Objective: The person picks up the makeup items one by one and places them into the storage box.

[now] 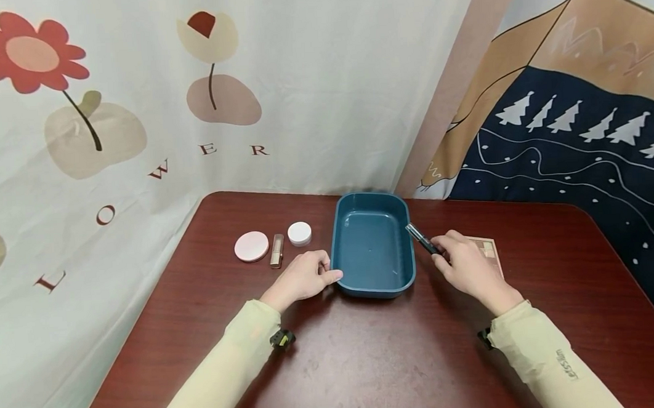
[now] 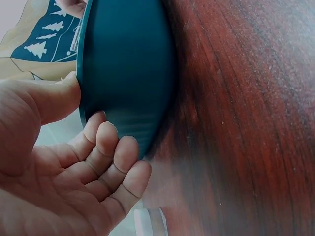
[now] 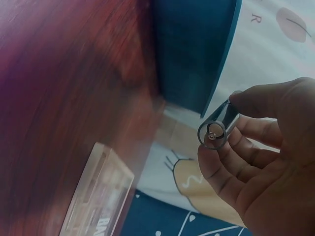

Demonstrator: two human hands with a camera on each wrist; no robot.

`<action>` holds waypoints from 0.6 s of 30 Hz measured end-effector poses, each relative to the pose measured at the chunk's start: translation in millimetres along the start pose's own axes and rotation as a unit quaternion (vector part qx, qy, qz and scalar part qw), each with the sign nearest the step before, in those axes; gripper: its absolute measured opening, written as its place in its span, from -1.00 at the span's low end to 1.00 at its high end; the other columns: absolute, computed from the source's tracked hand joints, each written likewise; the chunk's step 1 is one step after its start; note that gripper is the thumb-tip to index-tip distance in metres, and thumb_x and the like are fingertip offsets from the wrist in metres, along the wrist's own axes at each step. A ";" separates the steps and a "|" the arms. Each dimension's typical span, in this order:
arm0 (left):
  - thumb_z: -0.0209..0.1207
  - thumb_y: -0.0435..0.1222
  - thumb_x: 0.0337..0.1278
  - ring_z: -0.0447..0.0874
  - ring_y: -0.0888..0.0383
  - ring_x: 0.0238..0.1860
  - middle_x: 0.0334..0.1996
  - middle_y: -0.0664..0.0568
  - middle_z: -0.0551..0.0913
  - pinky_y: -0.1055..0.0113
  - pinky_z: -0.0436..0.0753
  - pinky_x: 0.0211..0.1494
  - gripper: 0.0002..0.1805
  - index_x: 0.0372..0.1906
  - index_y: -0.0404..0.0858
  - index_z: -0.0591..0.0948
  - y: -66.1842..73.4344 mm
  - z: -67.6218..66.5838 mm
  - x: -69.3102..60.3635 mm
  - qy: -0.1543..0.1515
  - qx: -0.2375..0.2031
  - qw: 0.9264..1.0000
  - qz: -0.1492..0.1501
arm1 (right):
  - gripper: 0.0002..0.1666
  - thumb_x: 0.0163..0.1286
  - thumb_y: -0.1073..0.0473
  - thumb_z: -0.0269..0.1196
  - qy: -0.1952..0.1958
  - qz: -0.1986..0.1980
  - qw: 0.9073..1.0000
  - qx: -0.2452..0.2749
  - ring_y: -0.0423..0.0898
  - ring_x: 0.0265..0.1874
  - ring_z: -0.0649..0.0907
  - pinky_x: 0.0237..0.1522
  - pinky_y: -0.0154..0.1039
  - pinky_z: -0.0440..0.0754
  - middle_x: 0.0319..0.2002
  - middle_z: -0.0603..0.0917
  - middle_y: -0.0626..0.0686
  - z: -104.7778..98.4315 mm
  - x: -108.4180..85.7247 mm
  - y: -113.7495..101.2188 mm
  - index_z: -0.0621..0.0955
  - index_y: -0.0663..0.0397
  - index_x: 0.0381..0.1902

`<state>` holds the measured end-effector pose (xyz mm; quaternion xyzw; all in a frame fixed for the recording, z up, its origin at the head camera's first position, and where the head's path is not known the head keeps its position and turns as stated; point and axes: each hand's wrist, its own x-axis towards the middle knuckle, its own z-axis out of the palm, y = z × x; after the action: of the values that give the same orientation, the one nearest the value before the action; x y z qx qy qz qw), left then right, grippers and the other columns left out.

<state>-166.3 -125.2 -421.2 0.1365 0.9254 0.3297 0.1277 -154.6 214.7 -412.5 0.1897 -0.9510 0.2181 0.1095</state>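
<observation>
A deep blue-green plastic bin (image 1: 384, 292) stands near the back of the table. My left hand (image 1: 303, 275) holds its near left corner, thumb at the rim and fingertips against the outer wall, as the left wrist view shows for the hand (image 2: 74, 152) and the bin wall (image 2: 128, 59). In my right hand (image 1: 468, 269) is a slim dark cosmetic tube (image 1: 422, 238) with a silver end, pinched between thumb and fingers. Its silver end points toward the bin's right rim. The right wrist view shows the tube's round end (image 3: 212, 136); its exact kind is unclear.
Left of the bin lie a pink round compact (image 1: 251, 246), a lipstick-like tube (image 1: 276, 251) and a small white lidded jar (image 1: 299, 233). A flat makeup palette (image 1: 492, 252) lies partly behind my right hand. Printed curtains (image 1: 321, 93) hang behind the table.
</observation>
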 end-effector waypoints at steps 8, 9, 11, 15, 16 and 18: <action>0.36 -0.11 0.32 0.45 0.19 -0.51 -0.59 0.11 0.51 0.31 0.42 -0.35 -0.66 -0.46 -0.15 0.51 0.4 -0.2 -0.2 0.003 0.005 1.000 0.004 | -0.77 0.31 0.42 0.34 0.015 -0.040 0.999 0.022 -0.05 -0.38 0.57 -0.35 -0.12 0.60 -0.29 0.59 0.10 7.8 7.0 -12.0 0.69 0.29 -0.06; 0.36 -0.11 0.31 0.45 0.19 -0.51 -0.59 0.11 0.51 0.31 0.42 -0.35 -0.66 -0.46 -0.15 0.51 0.4 -0.2 -0.1 0.003 0.006 1.000 0.004 | -0.77 0.31 0.42 0.34 0.018 -0.048 0.998 0.023 -0.05 -0.38 0.57 -0.35 -0.13 0.60 -0.29 0.60 0.09 8.8 7.6 -13.5 0.69 0.29 -0.07; 0.36 -0.11 0.31 0.45 0.19 -0.51 -0.59 0.11 0.51 0.31 0.42 -0.36 -0.66 -0.47 -0.15 0.51 0.3 -0.2 0.2 0.002 0.007 1.000 0.004 | -0.76 0.30 0.42 0.35 0.023 -0.066 0.997 0.025 -0.06 -0.38 0.56 -0.36 -0.13 0.59 -0.29 0.61 0.09 10.1 8.5 -16.5 0.69 0.29 -0.07; 0.36 -0.11 0.31 0.46 0.19 -0.52 -0.60 0.11 0.51 0.31 0.42 -0.36 -0.66 -0.47 -0.15 0.51 0.5 -0.3 0.7 0.002 0.008 1.000 0.006 | -0.75 0.31 0.40 0.36 0.023 -0.087 0.996 0.026 -0.07 -0.36 0.56 -0.33 -0.12 0.61 -0.26 0.63 0.09 13.4 10.1 -21.8 0.70 0.28 -0.04; 0.36 -0.11 0.31 0.46 0.19 -0.52 -0.59 0.11 0.51 0.31 0.42 -0.36 -0.66 -0.46 -0.15 0.51 0.5 -0.5 0.6 0.002 0.008 1.000 0.007 | -0.75 0.32 0.40 0.36 0.021 -0.090 0.995 0.028 -0.07 -0.35 0.56 -0.32 -0.12 0.62 -0.25 0.63 0.09 14.6 10.7 -23.1 0.70 0.27 -0.04; 0.36 -0.11 0.31 0.46 0.19 -0.52 -0.59 0.11 0.52 0.31 0.43 -0.36 -0.67 -0.46 -0.15 0.51 0.7 -0.7 0.4 0.001 0.008 1.000 0.007 | -0.75 0.33 0.38 0.36 0.014 -0.092 0.995 0.027 -0.08 -0.33 0.56 -0.30 -0.12 0.63 -0.24 0.63 0.08 17.1 11.7 -25.2 0.70 0.26 -0.02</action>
<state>-166.7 -124.9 -420.3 0.1437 0.9271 0.3235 0.1233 -157.0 182.2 -414.7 0.2761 -0.9218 0.2354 0.1368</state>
